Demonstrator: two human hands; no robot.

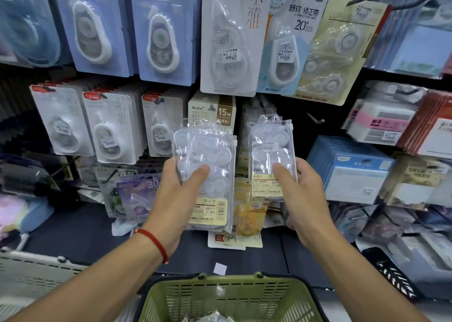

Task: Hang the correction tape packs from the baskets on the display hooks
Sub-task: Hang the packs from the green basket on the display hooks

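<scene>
Before the display wall, above the green basket, we hold two clear correction tape packs, mid-hanging. Our left hand grips the left pack and our right hand grips the right pack, thumbs pressed on the fronts. Next, we judge, each pack's top hole must meet a free hook such as the bare hook.
</scene>
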